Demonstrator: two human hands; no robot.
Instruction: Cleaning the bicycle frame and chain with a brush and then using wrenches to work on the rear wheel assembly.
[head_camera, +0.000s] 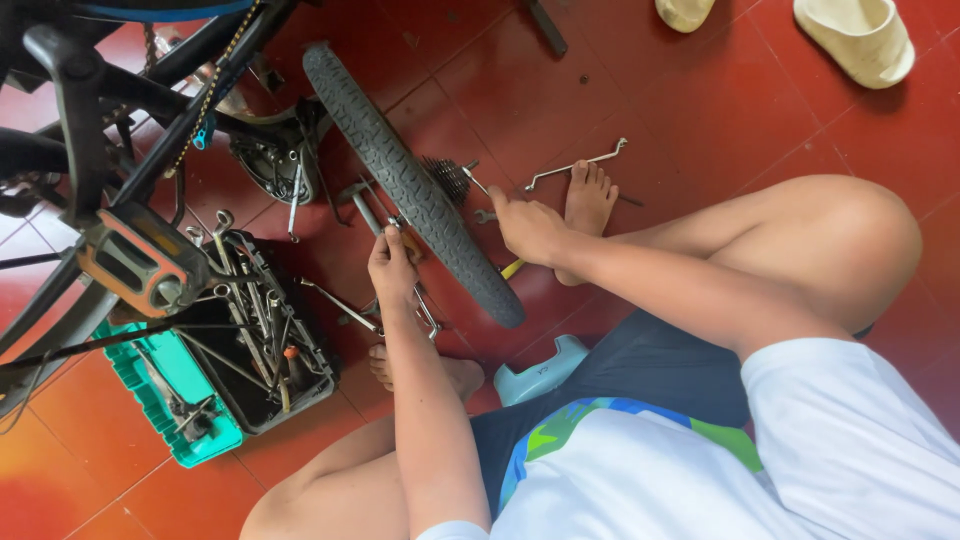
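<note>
Two hands at a black bicycle wheel (415, 190) standing on the red tile floor (700, 110): left hand (392, 268) closed around a metal tool (368, 215) at the hub, right hand (527, 228) gripping the tire on its far side, toolbox (270, 340) near left, bent wrench (580, 163) beyond.

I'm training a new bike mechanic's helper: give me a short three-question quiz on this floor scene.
1. True or false: the bicycle wheel stands between the two hands.
2. Which hand grips a tool by the tyre: left or right?
3. The toolbox lies on the person's: A) left B) right C) lap

Key: 1 true. 2 left; the right hand rests at the hub side. 3 A.
</note>
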